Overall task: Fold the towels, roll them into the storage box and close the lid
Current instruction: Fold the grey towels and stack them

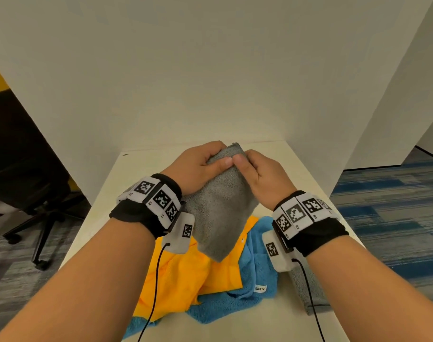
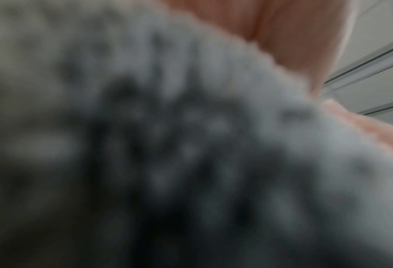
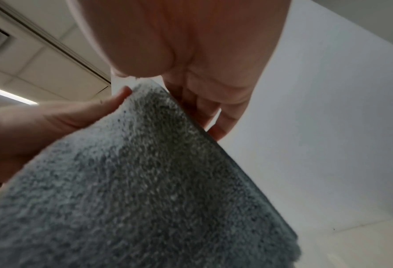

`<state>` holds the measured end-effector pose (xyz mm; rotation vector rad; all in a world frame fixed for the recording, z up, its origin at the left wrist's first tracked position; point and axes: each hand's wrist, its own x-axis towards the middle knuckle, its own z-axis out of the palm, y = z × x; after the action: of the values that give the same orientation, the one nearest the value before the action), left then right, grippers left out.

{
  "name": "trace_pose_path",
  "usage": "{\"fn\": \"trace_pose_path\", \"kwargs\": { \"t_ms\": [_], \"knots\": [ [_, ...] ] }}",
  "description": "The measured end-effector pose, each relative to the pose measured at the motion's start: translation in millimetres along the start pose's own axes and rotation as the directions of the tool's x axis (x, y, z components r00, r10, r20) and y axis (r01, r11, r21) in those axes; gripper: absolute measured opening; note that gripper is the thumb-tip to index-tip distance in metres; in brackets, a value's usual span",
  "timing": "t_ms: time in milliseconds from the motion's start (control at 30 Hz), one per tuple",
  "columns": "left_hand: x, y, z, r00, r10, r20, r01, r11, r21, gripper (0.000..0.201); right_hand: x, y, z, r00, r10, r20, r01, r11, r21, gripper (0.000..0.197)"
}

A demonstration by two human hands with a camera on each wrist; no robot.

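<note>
My left hand (image 1: pixel 198 166) and right hand (image 1: pixel 260 176) both pinch the top edge of the folded grey towel (image 1: pixel 218 211), holding it up above the worktop (image 1: pixel 107 193), where the orange towel (image 1: pixel 183 275) and blue towel (image 1: pixel 255 275) lie crumpled.

A white counter (image 1: pixel 235 324) stands against pale partition walls (image 1: pixel 210 70). Left of it, on grey carpet, a black office chair (image 1: pixel 35 198) — its wheeled base showing. Right — blue-striped carpet (image 1: pixel 388 218).
</note>
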<state>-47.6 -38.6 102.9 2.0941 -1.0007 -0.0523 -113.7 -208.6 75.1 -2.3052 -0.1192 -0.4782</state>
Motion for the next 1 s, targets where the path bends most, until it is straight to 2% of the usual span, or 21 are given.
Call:
{"fn": "trace_pose_path", "kwargs": {
  "t_ms": [100,200,300,367,533,667,733,800,867,900,1000],
  "knots": [
    [-1,2,-2,0.999,-0.054,0.000,0.054,0.997,-0.049,0.022,0,6,2,0.998,-0.023,-0.063,0.019,0.997,-0.077,0.040],
    [-2,3,-5,0.984,-0.158,0.083,0.161,0.987,-0.029,0.041,3,7,-2,0.994,-0.030,-0.107,0.015,0.990,-0.143,0.038],
    [-4,-1,-8,0.942,-0.257,0.216,0.231,0.963,0.136,0.037,6,11,-12,0.978,-0.009,-0.207,-0.025,0.987,-0.161,0.040],
    [-5,-4,-9,0.920,-0.309,0.242,0.272,0.947,0.174,0.031,7,16,-19,0.967,0.014,-0.256,-0.055,0.986,-0.154,0.041],
    [-4,-1,-6,0.916,-0.345,0.203,0.353,0.936,0.000,0.025,11,31,-17,0.947,0.097,-0.305,-0.155,0.973,-0.172,0.036],
    [-3,0,-8,0.930,-0.359,0.084,0.368,0.908,-0.201,0.018,8,38,-11,0.888,0.284,-0.362,-0.306,0.952,-0.003,0.040],
    [-2,-1,-11,0.911,-0.413,0.019,0.396,0.858,-0.327,0.018,6,39,-9,0.888,0.357,-0.291,-0.367,0.930,0.022,0.039],
    [0,-1,-13,0.883,-0.468,-0.033,0.417,0.816,-0.400,0.019,3,37,-4,0.884,0.464,-0.056,-0.465,0.885,-0.013,0.053],
    [2,-2,-15,0.857,-0.508,-0.086,0.431,0.798,-0.421,0.019,-2,33,3,0.783,0.587,0.205,-0.599,0.801,-0.005,0.067],
    [3,-2,-15,0.844,-0.525,-0.108,0.437,0.791,-0.428,0.019,-6,31,7,0.731,0.619,0.287,-0.647,0.763,0.003,0.070],
    [4,-2,-16,0.814,-0.561,-0.152,0.453,0.776,-0.438,0.021,-13,30,17,0.654,0.649,0.387,-0.707,0.707,0.009,0.074]
  ]
}}
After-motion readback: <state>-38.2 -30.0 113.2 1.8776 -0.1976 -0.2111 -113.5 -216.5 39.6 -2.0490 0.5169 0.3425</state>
